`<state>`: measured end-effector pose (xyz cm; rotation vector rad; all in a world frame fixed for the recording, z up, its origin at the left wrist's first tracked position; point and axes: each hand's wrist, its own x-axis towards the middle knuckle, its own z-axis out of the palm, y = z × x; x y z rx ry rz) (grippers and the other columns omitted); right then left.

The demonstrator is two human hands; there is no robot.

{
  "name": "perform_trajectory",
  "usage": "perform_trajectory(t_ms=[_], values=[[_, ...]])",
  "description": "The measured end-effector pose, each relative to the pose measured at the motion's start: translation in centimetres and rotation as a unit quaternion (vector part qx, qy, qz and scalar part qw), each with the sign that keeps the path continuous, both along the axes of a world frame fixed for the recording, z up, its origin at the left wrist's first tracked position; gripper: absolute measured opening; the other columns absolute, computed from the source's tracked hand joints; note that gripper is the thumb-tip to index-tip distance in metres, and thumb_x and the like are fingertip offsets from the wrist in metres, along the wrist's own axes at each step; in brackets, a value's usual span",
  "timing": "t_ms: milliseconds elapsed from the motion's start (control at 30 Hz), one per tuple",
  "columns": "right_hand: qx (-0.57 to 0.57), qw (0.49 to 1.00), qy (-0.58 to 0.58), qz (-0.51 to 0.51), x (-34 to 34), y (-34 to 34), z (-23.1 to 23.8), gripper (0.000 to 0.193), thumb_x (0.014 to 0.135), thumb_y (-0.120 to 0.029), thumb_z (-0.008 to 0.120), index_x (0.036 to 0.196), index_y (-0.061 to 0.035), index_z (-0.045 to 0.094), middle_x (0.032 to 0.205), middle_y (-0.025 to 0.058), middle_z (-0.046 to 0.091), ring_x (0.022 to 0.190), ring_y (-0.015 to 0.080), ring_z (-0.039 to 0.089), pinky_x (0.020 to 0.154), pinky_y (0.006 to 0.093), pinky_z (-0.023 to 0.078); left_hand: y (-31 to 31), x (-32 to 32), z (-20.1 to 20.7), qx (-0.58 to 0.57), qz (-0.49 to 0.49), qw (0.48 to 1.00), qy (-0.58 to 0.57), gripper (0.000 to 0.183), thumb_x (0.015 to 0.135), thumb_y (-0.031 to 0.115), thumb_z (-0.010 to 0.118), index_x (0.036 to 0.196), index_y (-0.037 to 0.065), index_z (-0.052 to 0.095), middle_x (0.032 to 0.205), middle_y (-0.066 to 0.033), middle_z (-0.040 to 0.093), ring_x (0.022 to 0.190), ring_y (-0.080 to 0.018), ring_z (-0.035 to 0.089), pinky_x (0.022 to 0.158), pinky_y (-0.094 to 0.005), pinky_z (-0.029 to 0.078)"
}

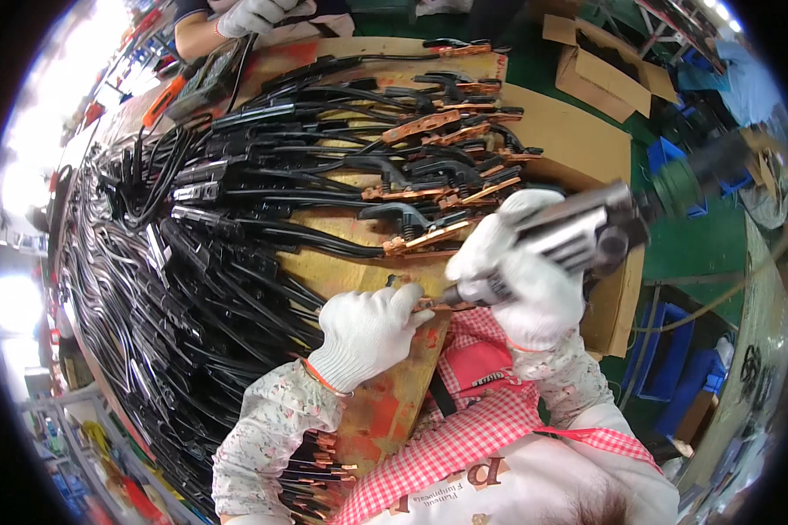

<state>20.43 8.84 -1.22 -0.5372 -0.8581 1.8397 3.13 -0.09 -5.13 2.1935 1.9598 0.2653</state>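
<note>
My left hand (359, 337), in a white knit glove, is closed at the table's near edge, its fingers pinching a small copper clamp part (426, 304). In my right hand (538, 284), also gloved, is a grey-and-black power screwdriver (591, 229), gripped round its body. Its narrow tip points left and meets or nearly meets the copper part; exact contact is hard to make out. Beyond my hands lie several black clamps (403, 219) with copper jaws, each on a black cable. My fingers hide much of the held part.
Bundled black cables (96, 289) cover the table's left side. An open cardboard box (617, 157) stands against the right edge, behind the screwdriver. Across the table is another person's gloved hand (256, 16), near an orange-handled tool (162, 101). Blue bins (674, 350) sit at right.
</note>
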Motion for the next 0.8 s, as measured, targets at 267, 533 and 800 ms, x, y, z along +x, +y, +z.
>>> perform_trajectory(t_ms=[267, 533, 800], values=[[-0.204, 0.928, -0.251, -0.185, 11.6, 4.2, -7.8, 0.029, 0.090, -0.030, 0.071, 0.102, -0.0076, 0.058, 0.072, 0.0057, 0.062, 0.050, 0.0184, 0.062, 0.041, 0.0340, 0.054, 3.6, -1.1, 2.6, 0.218, 0.003, 0.962, -0.161, 0.025, 0.080, 0.011, 0.077, 0.104, 0.008, 0.071, 0.078, -0.0113, 0.069, 0.066, -0.0301, 0.067, 0.059, -0.0369, 0.052], [-0.156, 0.591, -0.783, -0.117, 20.5, 0.2, -19.4, 0.064, 0.081, -0.048, 0.069, 0.127, -0.0057, 0.056, 0.113, 0.0275, 0.067, 0.111, 0.0438, 0.064, 0.095, 0.0518, 0.050, 7.2, -1.5, -1.4, 0.318, -0.136, 0.938, -0.023, 0.052, 0.066, 0.019, 0.083, 0.111, 0.006, 0.060, 0.100, -0.0123, 0.059, 0.087, -0.0351, 0.059, 0.080, -0.0472, 0.046], [0.360, 0.418, -0.805, 0.219, 11.5, 5.0, -22.8, 0.026, 0.079, -0.014, 0.065, 0.104, -0.0137, 0.072, 0.113, 0.0077, 0.066, 0.110, 0.0283, 0.061, 0.087, 0.0460, 0.047, 8.6, -2.1, -0.3, 0.272, -0.165, 0.948, 0.021, 0.067, 0.064, 0.025, 0.087, 0.121, 0.005, 0.057, 0.109, -0.0127, 0.059, 0.097, -0.0340, 0.058, 0.086, -0.0470, 0.045]])
